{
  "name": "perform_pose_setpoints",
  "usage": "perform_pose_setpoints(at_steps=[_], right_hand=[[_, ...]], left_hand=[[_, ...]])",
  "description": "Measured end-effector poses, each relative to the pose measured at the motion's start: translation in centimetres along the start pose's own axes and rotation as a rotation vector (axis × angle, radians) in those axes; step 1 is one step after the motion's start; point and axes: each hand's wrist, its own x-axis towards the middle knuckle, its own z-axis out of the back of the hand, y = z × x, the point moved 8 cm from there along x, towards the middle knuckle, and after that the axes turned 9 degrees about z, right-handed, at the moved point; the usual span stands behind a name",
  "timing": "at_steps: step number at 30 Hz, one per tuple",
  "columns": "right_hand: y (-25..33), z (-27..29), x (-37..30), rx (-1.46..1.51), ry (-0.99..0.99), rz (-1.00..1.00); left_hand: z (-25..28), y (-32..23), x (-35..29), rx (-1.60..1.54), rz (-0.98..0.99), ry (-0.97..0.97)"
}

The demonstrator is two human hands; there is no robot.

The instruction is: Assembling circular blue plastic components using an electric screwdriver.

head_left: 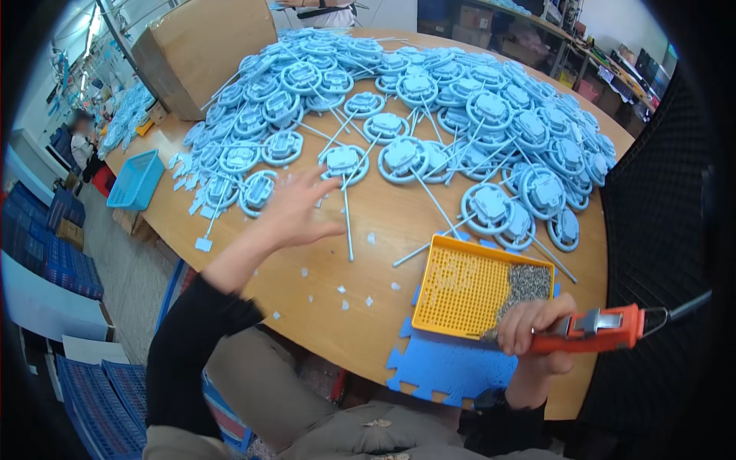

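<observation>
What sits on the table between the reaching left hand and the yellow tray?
In the head view, between the left hand and the yellow tray lies bare wood with small pale-blue plastic scraps.

The left hand (295, 211) is smeared by motion blur, so its fingers cannot be told apart. The right hand (537, 326) covers the front of the orange power screwdriver (594, 331), hiding its tip. The small grey parts (525, 285) in the yellow tray (460, 291) are too small to tell. The blue foam mat (452, 368) lies partly under that tray.
</observation>
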Motion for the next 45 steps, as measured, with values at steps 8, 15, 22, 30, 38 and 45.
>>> perform_pose_setpoints(at_steps=[8, 15, 22, 30, 38, 45], right_hand=[[0.6, 1.7, 0.1, -0.102, -0.129, -0.040], [0.7, 2.2, 0.2, -0.144, -0.233, 0.022], [0.3, 1.0, 0.7, -0.169, -0.111, -0.001], [-0.7, -0.1, 0.3, -0.165, -0.110, -0.017], [-1.1, 0.3, 0.2, -0.220, -0.187, 0.009], [-0.7, 1.8, -0.1, -0.279, -0.195, -0.004]], left_hand=[[-7.3, -9.6, 21.3, -0.205, 0.246, 0.054], [-10.2, -9.3, 19.6, -0.041, 0.222, 0.359], [-7.5, -11.1, 8.4, -0.041, -0.125, 0.084], [-2.4, -3.6, 0.2, -0.066, 0.005, -0.166], [-7.0, 11.1, 1.5, 0.149, 0.448, -0.202], [-7.6, 17.8, 6.3, 0.171, 0.447, -0.221]])
